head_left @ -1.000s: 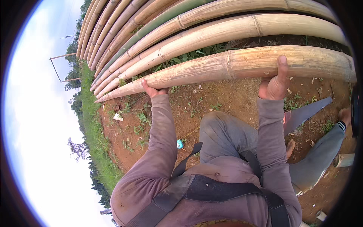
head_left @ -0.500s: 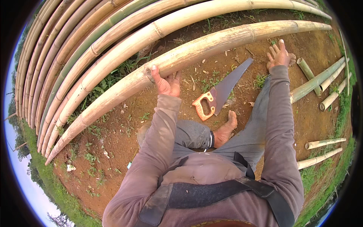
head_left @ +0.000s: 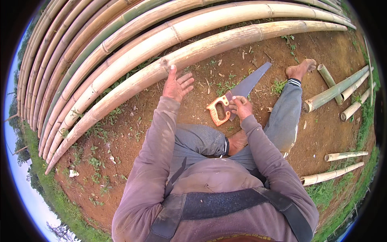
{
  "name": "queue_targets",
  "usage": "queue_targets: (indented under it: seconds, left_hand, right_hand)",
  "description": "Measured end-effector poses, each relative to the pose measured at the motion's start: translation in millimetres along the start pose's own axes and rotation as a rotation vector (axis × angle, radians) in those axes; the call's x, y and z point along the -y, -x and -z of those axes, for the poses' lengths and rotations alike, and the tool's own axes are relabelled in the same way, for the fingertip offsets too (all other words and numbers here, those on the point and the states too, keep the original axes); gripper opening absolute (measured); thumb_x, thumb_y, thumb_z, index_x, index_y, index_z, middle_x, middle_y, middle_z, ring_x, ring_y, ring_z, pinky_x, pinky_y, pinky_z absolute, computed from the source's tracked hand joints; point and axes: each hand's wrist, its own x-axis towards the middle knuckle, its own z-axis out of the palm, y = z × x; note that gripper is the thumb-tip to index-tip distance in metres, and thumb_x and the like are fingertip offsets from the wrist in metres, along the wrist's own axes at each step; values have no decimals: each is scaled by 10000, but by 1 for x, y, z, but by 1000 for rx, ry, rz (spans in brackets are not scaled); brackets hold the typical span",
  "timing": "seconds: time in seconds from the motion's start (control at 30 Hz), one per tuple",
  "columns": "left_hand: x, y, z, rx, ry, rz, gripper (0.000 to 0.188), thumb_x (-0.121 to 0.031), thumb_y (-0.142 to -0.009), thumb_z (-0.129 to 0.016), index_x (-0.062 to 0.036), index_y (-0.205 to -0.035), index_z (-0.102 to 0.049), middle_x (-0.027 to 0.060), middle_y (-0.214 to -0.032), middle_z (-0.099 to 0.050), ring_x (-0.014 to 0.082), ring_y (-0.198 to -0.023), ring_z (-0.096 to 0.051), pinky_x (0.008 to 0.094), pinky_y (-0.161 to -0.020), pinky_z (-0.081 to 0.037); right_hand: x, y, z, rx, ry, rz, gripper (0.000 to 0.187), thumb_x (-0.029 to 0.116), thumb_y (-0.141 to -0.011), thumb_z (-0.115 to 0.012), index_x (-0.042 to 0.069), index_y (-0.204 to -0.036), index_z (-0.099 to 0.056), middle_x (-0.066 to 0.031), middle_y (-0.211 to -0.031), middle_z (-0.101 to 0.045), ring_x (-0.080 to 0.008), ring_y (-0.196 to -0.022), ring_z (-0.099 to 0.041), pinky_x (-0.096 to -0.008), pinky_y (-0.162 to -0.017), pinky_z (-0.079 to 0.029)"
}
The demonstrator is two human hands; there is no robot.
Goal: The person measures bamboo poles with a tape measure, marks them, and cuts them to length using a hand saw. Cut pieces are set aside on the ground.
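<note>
A long pale bamboo pole [head_left: 197, 52] curves across in front of me, nearest of a row of poles. My left hand [head_left: 177, 85] is beside its near edge, palm up, thumb and fingers spread, holding nothing. On the brown soil lies a handsaw with a dark blade [head_left: 253, 78] and an orange-brown handle [head_left: 217, 112]. My right hand [head_left: 241, 107] is over the blade's wide end, close to the handle. Its fingers are loosely bent, with no visible grip on the saw; whether they touch it is unclear.
Several more bamboo poles [head_left: 74, 60], one of them green, lie side by side at the far left. Cut bamboo pieces [head_left: 334, 92] cross on the right, and two short lengths [head_left: 332, 173] lie lower right. My bare foot [head_left: 300, 69] rests beyond the saw.
My right hand has come back from near the far pole, leftward and closer, to the saw. My left hand has come off the near pole. That pole has shifted slightly away from me.
</note>
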Motion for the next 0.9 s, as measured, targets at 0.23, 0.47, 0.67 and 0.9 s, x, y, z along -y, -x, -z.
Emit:
queue_targets:
  seconds: [0.23,0.47,0.67,0.9]
  left_hand:
    - [57,111,262,-211,-1240,-416,439,-247,-968,-744,-95,-1376,-688,98,-1385,-683,270,-1321,-604,406,-1126,-462]
    - [174,168,303,-418,-1806,-571,639,-383,-952,-659,-206,-1545,-499,70,-1661,-393,348,-1540,-329,536,-1260,-262]
    - [184,183,320,-593,-1748,-435,647,-397,-916,-717,-207,-1506,-529,93,-1602,-446,344,-1526,-339,562,-1266,-220]
    - [176,270,319,-680,-1764,-234,691,-380,-941,-732,-212,-1558,-473,128,-1682,-352,362,-1566,-283,567,-1282,-166]
  right_hand:
    - [-4,-2,18,-24,207,157,383,293,-980,-729,-9,-1207,-665,-111,-1022,-751,-179,-821,-723,-328,-746,-555]
    - [-27,2,-16,72,315,246,367,281,-956,-744,-24,-1154,-694,-124,-989,-752,-179,-787,-710,-348,-752,-562]
    - [-29,38,-55,205,492,214,416,323,-934,-751,-27,-1153,-699,-134,-1032,-759,-213,-940,-717,-370,-866,-558]
    - [-47,46,-51,260,641,263,423,320,-940,-737,-20,-1187,-693,-168,-1103,-752,-250,-1027,-728,-382,-921,-558]
